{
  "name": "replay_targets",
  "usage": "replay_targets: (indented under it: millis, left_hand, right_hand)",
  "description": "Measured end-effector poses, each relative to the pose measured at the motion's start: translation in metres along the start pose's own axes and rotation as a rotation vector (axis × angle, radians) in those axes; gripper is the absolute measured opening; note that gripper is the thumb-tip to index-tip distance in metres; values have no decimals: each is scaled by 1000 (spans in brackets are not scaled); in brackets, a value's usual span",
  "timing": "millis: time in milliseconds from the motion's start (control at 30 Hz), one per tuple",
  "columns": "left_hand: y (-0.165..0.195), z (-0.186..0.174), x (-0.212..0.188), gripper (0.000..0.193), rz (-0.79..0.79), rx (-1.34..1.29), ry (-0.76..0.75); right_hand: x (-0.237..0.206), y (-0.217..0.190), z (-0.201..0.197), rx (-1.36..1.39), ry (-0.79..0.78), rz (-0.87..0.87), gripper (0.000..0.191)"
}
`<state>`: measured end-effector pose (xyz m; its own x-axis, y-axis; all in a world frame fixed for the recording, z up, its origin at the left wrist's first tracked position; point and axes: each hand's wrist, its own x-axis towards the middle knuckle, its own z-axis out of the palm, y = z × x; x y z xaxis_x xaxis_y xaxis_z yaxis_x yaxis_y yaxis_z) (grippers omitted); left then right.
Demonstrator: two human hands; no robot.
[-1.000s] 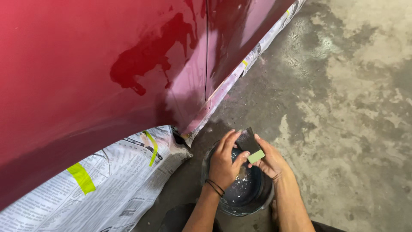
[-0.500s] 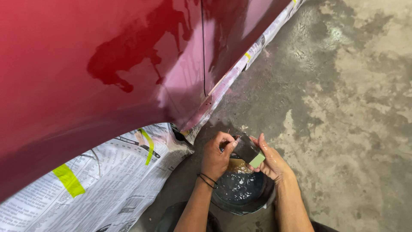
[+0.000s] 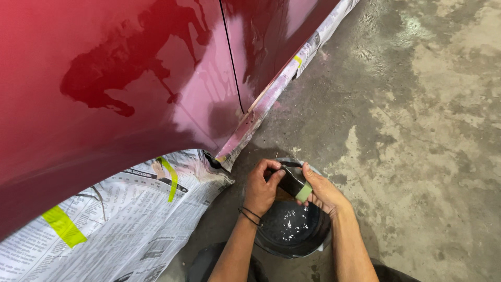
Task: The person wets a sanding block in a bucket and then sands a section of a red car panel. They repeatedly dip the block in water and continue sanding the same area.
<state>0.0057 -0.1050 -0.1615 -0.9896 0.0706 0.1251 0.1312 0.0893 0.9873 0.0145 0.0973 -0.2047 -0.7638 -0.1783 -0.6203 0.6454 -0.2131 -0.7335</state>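
Note:
Both my hands hold a small dark sanding block [image 3: 292,181] with a pale green edge above a black bucket [image 3: 292,230] of water. My left hand [image 3: 261,188] grips the block's near left side, fingers curled over it. My right hand [image 3: 323,192] wraps its right end, thumb on the green strip. A dark band circles my left wrist. The bucket stands on the concrete floor just below the glossy red car body [image 3: 130,89].
Newspaper [image 3: 120,219] with yellow-green tape [image 3: 63,225] masks the wheel arch at lower left. More taped paper [image 3: 271,99] runs along the sill under the door. A panel gap [image 3: 232,62] splits the red bodywork. Stained wet concrete [image 3: 417,130] spreads to the right.
My hands lifted out of the bucket and now hold the block together above the water. The view shifted slightly right along the car.

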Motion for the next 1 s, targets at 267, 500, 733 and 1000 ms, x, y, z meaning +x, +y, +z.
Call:
replay_targets:
  millis: [267,500,733,1000]
  left_hand:
    - [-30,-8,-3,8,-70,-449,259]
    - [-53,4,-3,27,-349,-716,321]
    - [-33,8,-9,26,184,354,210]
    - [-20,4,-16,60,-299,-116,-24]
  right_hand:
    - [10,8,-4,283,-205,-98,63]
    - [2,0,55,30,-45,-508,54]
    - [19,21,73,234,204,-463,42]
    - [23,20,55,469,88,-271,44]
